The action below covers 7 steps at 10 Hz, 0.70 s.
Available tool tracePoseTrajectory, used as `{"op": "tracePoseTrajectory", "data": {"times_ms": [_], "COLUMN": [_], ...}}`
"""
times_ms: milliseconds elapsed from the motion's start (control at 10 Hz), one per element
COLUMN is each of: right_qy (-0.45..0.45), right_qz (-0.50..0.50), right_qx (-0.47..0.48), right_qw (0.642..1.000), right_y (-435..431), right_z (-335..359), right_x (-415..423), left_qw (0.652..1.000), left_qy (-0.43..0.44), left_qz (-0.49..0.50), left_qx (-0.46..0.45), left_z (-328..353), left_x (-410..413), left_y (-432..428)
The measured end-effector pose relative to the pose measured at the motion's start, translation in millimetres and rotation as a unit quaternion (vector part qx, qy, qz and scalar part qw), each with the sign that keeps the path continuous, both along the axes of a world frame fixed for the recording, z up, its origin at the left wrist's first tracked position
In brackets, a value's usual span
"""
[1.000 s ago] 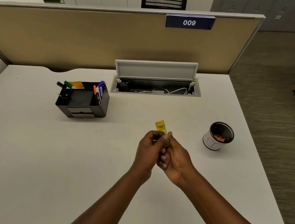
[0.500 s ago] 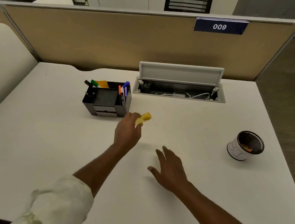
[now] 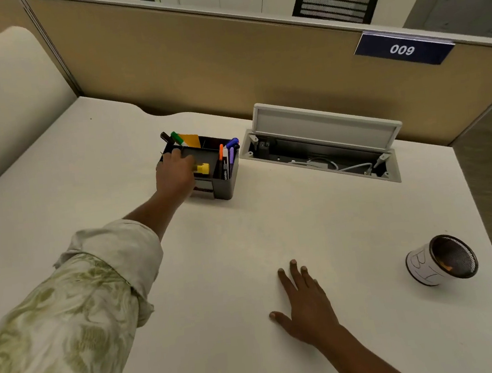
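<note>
My left hand (image 3: 174, 176) reaches over the black desk organizer (image 3: 225, 187) and holds a small yellow marker (image 3: 202, 169) above the organizer's middle compartment. Only the marker's capped end shows past my fingers. Orange, white and purple pens (image 3: 227, 154) stand in the organizer's right compartment; a green marker (image 3: 176, 138) and a yellow card (image 3: 190, 140) stick up at its back left. My right hand (image 3: 305, 303) lies flat on the white desk (image 3: 217, 266) with its fingers spread, holding nothing.
A mesh cup (image 3: 441, 259) lies on its side near the desk's right edge. An open cable tray (image 3: 320, 153) with its lid raised sits behind the organizer to the right. A tan partition (image 3: 224, 57) walls the desk's far side.
My hands separated: the left carried the yellow marker forward to the organizer, and the right dropped flat onto the desk. The view has shifted left.
</note>
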State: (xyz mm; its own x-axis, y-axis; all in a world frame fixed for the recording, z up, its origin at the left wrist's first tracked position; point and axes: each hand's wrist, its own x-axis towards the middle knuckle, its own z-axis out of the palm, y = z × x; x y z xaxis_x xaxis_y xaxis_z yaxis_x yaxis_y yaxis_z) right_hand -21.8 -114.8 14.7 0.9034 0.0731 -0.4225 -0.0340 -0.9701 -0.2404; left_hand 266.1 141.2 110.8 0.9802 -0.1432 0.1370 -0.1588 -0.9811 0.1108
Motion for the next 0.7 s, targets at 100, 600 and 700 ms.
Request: {"op": "tracePoseTrajectory", "data": {"times_ms": [100,600,700], "right_qy": [-0.001,-0.007,-0.003], "right_qz": [0.0,-0.014,-0.014], "right_qx": [-0.002,0.006,0.009], "right_qw": [1.0,1.0,1.0], "right_y": [0,2,1], "right_z": [-1,3,2], "right_x": [0,1,1], "left_qw": [1.0,0.998,0.997], "left_qy": [0.01,-0.052,-0.047], "left_qz": [-0.004,-0.032,-0.056], "left_qx": [0.003,0.009,-0.012], "left_z": [-3,-15,-25], "left_x": [4,-38,-60], "left_y": [2,0,-6]}}
